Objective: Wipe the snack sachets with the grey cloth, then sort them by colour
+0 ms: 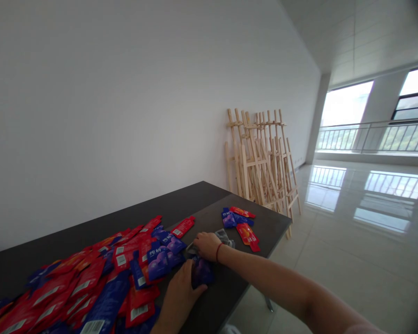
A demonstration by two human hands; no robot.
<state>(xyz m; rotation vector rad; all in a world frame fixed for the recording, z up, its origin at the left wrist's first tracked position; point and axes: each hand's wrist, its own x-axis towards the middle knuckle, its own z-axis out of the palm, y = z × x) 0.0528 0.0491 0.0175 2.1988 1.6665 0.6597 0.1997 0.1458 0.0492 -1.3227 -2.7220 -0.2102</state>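
Left hand (pixel 181 290), at the lower centre of the frame, curves about the left side of a purple packet (pixel 202 273); its thumb lies along the packet's lower edge, its fingers by the upper left. Contact is apparent, but whether the packet is pinched or merely steadied cannot be told. Right hand (pixel 208 246), entering from the lower right, is closed over a grey cloth (pixel 224 235), which protrudes on both sides of the fingers. The packet lies flat on the dark table (pixel 230 297), just right of the left palm and directly below the right hand in the frame. Its long axis appears to run from the printed end, beneath the right fingers, downward and slightly rightward, although both ends are partly hidden. Both hands are close to it: the left at its side, the right at its upper end. The governing relation is therefore a packet between two hands, with the cloth at its upper end. Lower left, a heap of red and purple packets (pixel 125 260) reaches almost to the left hand; right of centre, a smaller group (pixel 243 218) lies beyond the cloth.
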